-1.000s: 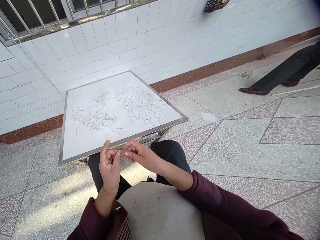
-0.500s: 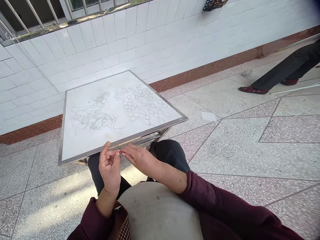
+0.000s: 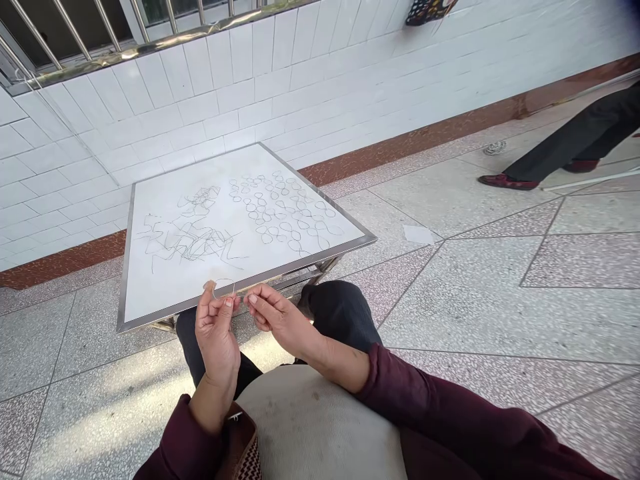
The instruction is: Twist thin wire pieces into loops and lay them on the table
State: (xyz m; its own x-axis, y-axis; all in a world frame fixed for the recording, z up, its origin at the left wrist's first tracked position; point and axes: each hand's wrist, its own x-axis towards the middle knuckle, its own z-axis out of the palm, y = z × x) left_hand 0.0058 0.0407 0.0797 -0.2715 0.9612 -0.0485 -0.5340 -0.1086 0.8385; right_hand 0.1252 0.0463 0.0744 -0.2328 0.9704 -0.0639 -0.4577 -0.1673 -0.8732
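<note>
A white ceramic tile wall (image 3: 210, 100) with a brown skirting band (image 3: 430, 131) runs behind a low square table with a white top and a steel rim (image 3: 320, 192), which stands on a speckled grey terrazzo floor (image 3: 475, 293). On the table's white top lie 2 groups of fine dark lines: a jagged tangle (image 3: 187, 233) towards its left side and a chain of small loops (image 3: 280, 210) towards its right. They are too fine to tell whether they are drawn or laid on.

At the table's near edge, a seated person's bare left hand (image 3: 215, 340) and bare right hand (image 3: 277, 320) are raised just over the rim, above dark trousered knees (image 3: 340, 310) and below maroon sleeves (image 3: 425, 407). The change is in a thin pale wire (image 3: 223, 288): half a second ago a straight length lay along the rim, and now a small open loop curves up above the left hand. The left thumb and forefinger pinch its lower end, with the other fingers curled. The right thumb and forefinger are pressed together just beside them, though whether they grip the wire cannot be told. Well to the table's right, another person's black-trousered leg and dark red shoe (image 3: 507, 181) stand on the floor.
</note>
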